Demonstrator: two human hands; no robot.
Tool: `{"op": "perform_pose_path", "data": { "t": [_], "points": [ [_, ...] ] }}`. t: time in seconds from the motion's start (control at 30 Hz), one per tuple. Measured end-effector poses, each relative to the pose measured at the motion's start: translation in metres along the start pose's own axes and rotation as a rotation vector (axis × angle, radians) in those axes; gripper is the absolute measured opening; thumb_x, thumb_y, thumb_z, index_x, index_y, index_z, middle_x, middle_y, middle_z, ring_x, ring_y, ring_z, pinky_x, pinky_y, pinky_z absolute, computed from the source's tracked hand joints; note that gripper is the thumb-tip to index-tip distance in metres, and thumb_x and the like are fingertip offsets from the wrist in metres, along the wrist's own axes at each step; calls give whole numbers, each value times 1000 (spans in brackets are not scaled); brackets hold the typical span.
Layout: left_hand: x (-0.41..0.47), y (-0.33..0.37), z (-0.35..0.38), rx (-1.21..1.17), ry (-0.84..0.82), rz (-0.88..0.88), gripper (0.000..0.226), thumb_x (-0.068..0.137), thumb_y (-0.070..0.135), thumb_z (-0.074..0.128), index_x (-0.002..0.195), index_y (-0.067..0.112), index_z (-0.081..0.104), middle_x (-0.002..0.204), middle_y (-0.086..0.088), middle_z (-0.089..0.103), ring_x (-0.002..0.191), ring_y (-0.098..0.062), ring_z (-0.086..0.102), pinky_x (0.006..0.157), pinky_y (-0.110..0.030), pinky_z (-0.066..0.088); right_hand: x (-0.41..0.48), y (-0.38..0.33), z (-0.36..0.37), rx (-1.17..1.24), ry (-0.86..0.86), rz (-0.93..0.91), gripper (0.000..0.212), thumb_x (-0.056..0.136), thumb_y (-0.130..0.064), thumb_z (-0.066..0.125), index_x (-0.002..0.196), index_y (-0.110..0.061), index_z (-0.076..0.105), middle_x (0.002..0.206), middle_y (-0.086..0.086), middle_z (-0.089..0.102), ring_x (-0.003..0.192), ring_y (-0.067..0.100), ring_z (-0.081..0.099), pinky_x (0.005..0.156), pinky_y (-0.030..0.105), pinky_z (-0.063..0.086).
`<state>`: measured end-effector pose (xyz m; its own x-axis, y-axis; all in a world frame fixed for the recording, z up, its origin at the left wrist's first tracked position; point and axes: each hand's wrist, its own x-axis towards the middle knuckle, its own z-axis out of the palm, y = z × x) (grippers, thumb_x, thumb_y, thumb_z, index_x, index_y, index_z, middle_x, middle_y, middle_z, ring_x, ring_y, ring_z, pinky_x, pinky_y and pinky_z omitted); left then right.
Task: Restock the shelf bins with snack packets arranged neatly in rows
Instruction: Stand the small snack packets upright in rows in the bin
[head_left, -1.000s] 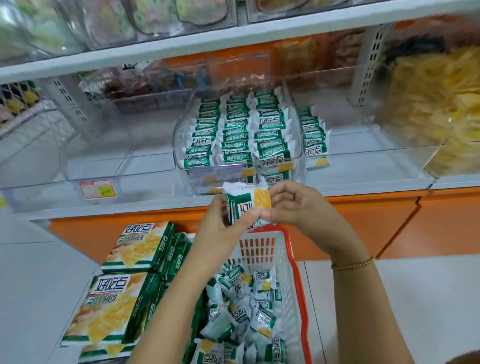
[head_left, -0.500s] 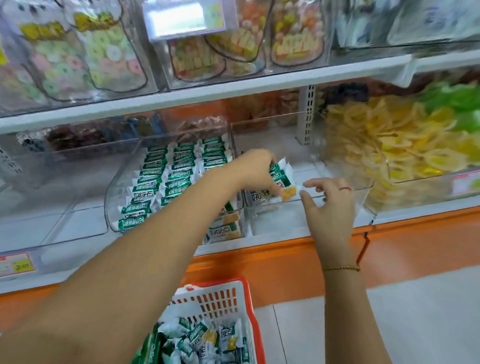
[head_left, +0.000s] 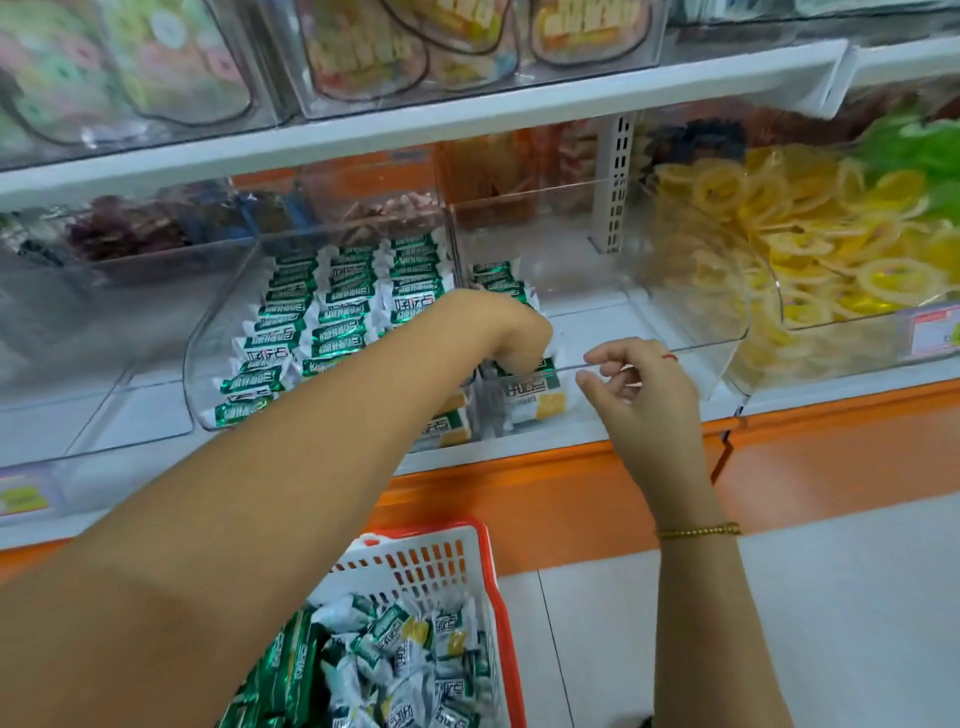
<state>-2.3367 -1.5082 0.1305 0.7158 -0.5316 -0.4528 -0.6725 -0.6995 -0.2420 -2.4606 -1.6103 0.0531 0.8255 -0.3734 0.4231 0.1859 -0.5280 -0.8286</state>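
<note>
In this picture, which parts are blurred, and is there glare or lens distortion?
Head view: the top-shelf bags and left edge are smeared; the packet rows read sharply enough; the white shelf edge bows slightly, wide-angle distortion; the clear bin wall carries pale glare.

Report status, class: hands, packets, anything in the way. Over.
Left hand gripping snack packet inside clear bin. Right hand open, beside bin's front rim. One short row started; nothing blocking.

Green-and-white snack packets, red-rimmed white basket, clear bins
</note>
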Motion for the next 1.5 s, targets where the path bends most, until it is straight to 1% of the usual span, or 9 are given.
{"op": "perform_pose_path", "data": {
  "t": [0.13,0.3,0.47,0.57,0.67,0.83,1.13,1.37,1.5],
  "points": [
    [-57,7,19,-422,513,110,22,94,12,46,106,8,65,100,-4,65,88,-20,59,77,-30,47,-14,-14,-2,82,-214,26,14,82,-17,70,73,-23,61,71,-6,58,63,0,48,59,9,41],
    [-142,7,113,-877,943,4,27,95,30,52,71,18,55,58,7,50,56,-5,46,51,-14,31,-40,-28,32,9,-611,91,18,82,-26,71,71,-16,63,64,-9,58,57,0,50,57,17,44],
    [-156,3,269,-1146,685,-428,28,94,29,54,73,12,58,58,5,51,51,-4,46,49,-15,29,-90,-18,108,-146,-973,153,19,86,-32,67,84,-14,69,80,-5,67,74,7,61,68,24,54],
    [-144,11,354,-1214,360,-632,11,95,15,53,96,9,62,86,-2,65,85,-23,64,65,-23,45,-122,6,164,-377,-1020,126,21,90,-30,61,95,-11,71,101,3,70,96,17,64,91,36,50],
    [-139,31,409,-1245,-12,-655,24,91,7,55,115,3,57,113,-15,62,105,-32,59,85,-35,47,-148,43,198,-720,-1149,85,35,93,-21,52,126,-12,59,132,7,56,125,25,48,112,44,28],
    [-148,56,450,-1120,-333,-664,66,81,22,73,136,8,38,132,-12,50,117,-25,53,90,-29,45,-174,96,217,-786,-1232,286,46,93,-12,49,138,-6,44,142,17,41,131,32,39,108,37,34],
    [-139,61,462,-1011,-318,-725,84,85,14,68,149,15,14,155,-17,12,139,-32,24,105,-40,40,-214,112,238,-908,-1105,294,35,89,-11,55,123,-3,56,124,16,51,116,27,47,96,32,45],
    [-140,51,454,-1258,-230,-834,72,83,14,69,142,14,28,140,-12,37,124,-29,44,94,-38,48,-207,90,224,-512,-1006,502,51,75,-15,78,123,-10,59,116,12,58,77,18,55,62,17,43],
    [-145,39,436,-1733,-10,-862,65,79,18,74,135,10,40,104,0,54,91,-18,57,74,-26,50,-187,64,206,-287,-954,555,61,75,-21,80,131,-13,54,128,4,57,96,14,53,80,18,41]
  ]
}}
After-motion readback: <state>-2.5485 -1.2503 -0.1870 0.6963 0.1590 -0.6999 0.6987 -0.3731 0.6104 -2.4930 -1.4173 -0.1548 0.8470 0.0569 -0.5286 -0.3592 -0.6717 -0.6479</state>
